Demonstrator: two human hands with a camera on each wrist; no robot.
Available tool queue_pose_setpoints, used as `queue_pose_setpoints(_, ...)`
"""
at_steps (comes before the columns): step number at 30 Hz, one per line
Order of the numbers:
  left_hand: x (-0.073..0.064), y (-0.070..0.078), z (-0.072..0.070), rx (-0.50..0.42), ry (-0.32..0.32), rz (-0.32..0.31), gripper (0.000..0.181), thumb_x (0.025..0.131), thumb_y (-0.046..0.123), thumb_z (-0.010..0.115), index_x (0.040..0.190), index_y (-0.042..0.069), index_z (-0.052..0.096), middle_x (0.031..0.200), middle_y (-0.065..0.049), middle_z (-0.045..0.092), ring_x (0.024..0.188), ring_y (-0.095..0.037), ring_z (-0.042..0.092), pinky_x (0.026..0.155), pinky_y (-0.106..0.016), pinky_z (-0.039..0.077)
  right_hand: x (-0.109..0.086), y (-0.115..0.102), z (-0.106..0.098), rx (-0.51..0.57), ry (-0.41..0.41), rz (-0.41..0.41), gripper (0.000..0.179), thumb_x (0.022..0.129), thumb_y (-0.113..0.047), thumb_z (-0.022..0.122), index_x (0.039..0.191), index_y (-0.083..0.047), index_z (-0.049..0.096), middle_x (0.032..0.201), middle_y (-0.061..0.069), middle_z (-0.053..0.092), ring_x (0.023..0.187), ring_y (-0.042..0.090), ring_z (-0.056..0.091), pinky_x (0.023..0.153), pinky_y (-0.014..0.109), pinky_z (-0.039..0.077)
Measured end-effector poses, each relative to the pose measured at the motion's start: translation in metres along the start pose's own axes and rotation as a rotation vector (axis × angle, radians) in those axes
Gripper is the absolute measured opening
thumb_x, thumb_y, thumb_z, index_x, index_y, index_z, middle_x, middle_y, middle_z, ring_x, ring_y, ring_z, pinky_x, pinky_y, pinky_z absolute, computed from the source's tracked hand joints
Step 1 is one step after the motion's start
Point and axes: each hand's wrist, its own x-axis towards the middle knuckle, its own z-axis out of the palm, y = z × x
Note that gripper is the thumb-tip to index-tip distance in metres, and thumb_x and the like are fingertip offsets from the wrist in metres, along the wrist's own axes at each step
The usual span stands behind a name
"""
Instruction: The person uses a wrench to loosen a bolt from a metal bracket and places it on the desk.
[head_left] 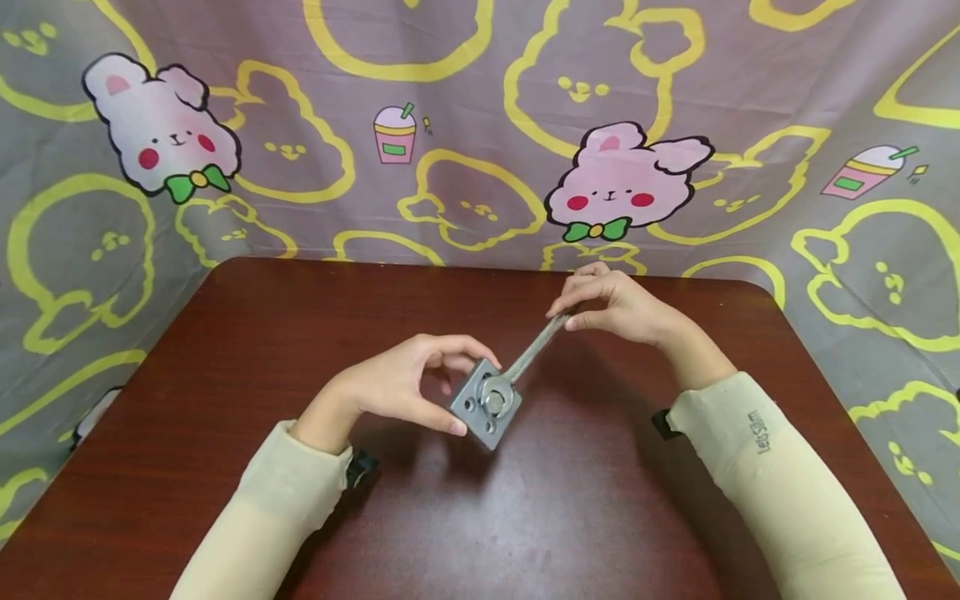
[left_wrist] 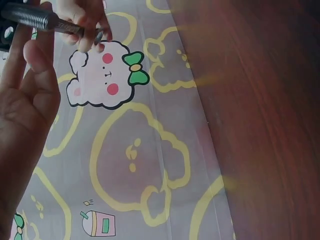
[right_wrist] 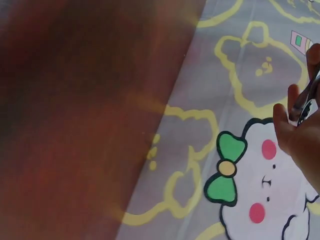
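Note:
A grey metal block [head_left: 475, 421] with several holes is gripped at its edges by my left hand [head_left: 401, 379], thumb on the near side and fingers on the far side. On its face sits a bolt head [head_left: 494, 404], with the ring end of a metal wrench [head_left: 536, 350] around it. The threaded shank [left_wrist: 27, 16] of the bolt sticks out from the block in the left wrist view. Fingers and thumb of my right hand [head_left: 615, 307] pinch the far end of the wrench, which slants up and to the right. The wrench [right_wrist: 306, 102] shows at the right edge of the right wrist view.
Below the hands lies a dark red-brown wooden table [head_left: 300, 308]. A patterned cloth [head_left: 465, 108] with cartoon rabbits hangs behind it and along both sides. Small black pieces [head_left: 362, 468] sit under the cuffs of both sleeves.

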Motion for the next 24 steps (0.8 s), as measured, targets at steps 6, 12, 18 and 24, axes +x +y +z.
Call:
queue_pose_setpoints(6, 0.001, 0.000, 0.000, 0.018, -0.048, -0.035, 0.059, 0.073, 0.012, 0.084, 0.126, 0.010, 0.058, 0.108, -0.002, 0.075, 0.092, -0.011, 0.067, 0.074, -0.030, 0.053, 0.016, -0.010, -0.011, -0.007, -0.069, -0.041, 0.023, 0.081, -0.001, 0.077, 0.100, -0.015, 0.079, 0.093, -0.004, 0.068, 0.113, 0.022, 0.037, 0.097, 0.045, 0.027)
queue_pose_setpoints(12, -0.002, 0.000, -0.001, -0.009, -0.024, -0.021, 0.060, 0.074, 0.008, 0.083, 0.128, 0.009, 0.057, 0.109, -0.005, 0.074, 0.091, -0.012, 0.067, 0.074, -0.030, 0.053, 0.020, -0.018, -0.023, -0.074, -0.046, -0.091, 0.023, 0.081, 0.000, 0.076, 0.099, -0.014, 0.079, 0.091, -0.005, 0.068, 0.114, 0.020, 0.035, 0.094, 0.039, 0.029)
queue_pose_setpoints(18, -0.006, -0.005, -0.003, -0.006, 0.072, -0.006, 0.065, 0.072, 0.005, 0.085, 0.129, 0.009, 0.055, 0.110, -0.007, 0.074, 0.090, -0.012, 0.067, 0.073, -0.032, 0.053, -0.001, -0.019, -0.028, -0.133, 0.103, -0.050, 0.024, 0.080, 0.002, 0.076, 0.100, -0.012, 0.079, 0.095, -0.007, 0.070, 0.115, 0.014, 0.036, 0.092, 0.033, 0.030)
queue_pose_setpoints(24, -0.010, -0.007, -0.004, 0.052, 0.230, -0.002, 0.067, 0.070, 0.005, 0.087, 0.129, 0.010, 0.055, 0.111, -0.009, 0.074, 0.091, -0.011, 0.068, 0.075, -0.032, 0.053, -0.036, -0.024, -0.016, -0.145, 0.272, 0.090, 0.023, 0.083, -0.001, 0.075, 0.104, -0.012, 0.076, 0.097, -0.014, 0.066, 0.113, 0.013, 0.035, 0.086, 0.034, 0.031)
